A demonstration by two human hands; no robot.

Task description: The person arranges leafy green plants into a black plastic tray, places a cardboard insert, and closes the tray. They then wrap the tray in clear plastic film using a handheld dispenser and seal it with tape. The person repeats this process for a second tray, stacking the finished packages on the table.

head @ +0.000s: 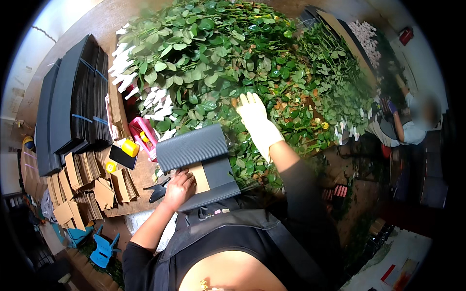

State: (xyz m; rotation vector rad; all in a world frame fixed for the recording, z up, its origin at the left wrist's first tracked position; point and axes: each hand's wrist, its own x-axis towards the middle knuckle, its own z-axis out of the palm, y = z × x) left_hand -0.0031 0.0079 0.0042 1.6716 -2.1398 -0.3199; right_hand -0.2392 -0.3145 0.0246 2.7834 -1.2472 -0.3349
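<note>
Bare, my left hand [181, 188] lies with its fingers on a tan cardboard piece [199, 177], at the left side of a folded dark grey corrugated sheet [194, 147]. The sheet rests in front of my torso. My right hand [252, 109], in a cream rubber glove, reaches flat over leafy green stems [218, 72], fingers extended and nothing seen in its grasp. Flower heads in white sleeves [125, 65] stick out at the left end of the stems. A black tool [158, 191], possibly a stapler or cutter, lies just left of my left hand.
Stacked dark corrugated sheets [69, 98] stand at the left, above bundles of cardboard pieces [87, 178]. A phone [123, 157], yellow tape rolls [130, 148] and a pink tape dispenser [140, 134] lie on the table. A co-worker [415, 120] is at the right.
</note>
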